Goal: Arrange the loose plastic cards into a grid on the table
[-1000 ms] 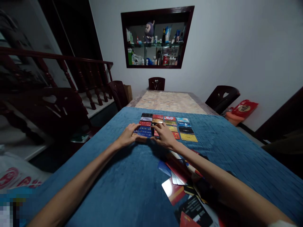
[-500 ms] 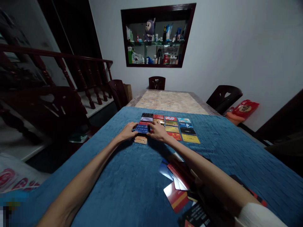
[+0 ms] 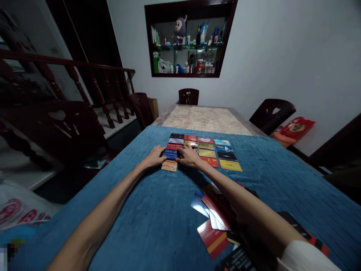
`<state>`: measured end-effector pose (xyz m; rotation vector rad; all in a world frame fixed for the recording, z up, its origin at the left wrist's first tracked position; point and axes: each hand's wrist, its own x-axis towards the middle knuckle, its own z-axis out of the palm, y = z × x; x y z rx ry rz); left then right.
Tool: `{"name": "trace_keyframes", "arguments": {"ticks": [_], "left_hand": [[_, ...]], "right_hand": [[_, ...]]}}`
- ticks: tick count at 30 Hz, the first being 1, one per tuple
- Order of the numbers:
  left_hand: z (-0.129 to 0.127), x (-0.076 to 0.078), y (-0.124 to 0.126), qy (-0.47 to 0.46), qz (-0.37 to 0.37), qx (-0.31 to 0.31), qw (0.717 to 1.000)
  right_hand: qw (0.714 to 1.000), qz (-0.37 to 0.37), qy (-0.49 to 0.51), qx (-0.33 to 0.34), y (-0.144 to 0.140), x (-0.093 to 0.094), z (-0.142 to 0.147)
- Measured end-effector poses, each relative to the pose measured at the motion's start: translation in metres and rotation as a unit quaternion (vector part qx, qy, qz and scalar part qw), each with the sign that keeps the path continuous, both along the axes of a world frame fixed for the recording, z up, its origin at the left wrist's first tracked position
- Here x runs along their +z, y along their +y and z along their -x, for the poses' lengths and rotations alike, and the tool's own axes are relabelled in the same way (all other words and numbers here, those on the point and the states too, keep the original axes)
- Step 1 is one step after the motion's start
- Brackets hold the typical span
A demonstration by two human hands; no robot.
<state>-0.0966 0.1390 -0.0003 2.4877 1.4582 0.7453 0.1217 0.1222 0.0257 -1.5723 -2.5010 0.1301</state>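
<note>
Both hands flank the blue card (image 3: 170, 153) in the grid's left column: left hand (image 3: 154, 157) and right hand (image 3: 189, 157), fingers seemingly flat, pinching nothing. Squaring step; next needs gentle nudges.

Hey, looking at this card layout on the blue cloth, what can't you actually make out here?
- Print on the grid of cards: too small and dim in the head view.
- Blue card: its ends lie under the left hand and right hand.
- Loose card pile: partly covered by the right forearm, cut off by the bottom edge.
- Bottom-left corner: pixelated.
- Shelf bottles: labels too small.
</note>
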Motion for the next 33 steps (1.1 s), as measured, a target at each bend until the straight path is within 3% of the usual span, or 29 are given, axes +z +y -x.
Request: {"name": "trace_keyframes", "arguments": {"ticks": [12,33], "left_hand": [[-0.003,0.005,-0.005,0.060,0.038,0.028,0.997],[0.000,0.010,-0.004,0.053,0.006,0.016,0.998]], "right_hand": [[1.000,0.011,-0.022,0.003,-0.001,0.005,0.001],[0.999,-0.021,-0.041,0.029,-0.013,0.021,-0.013]]}}
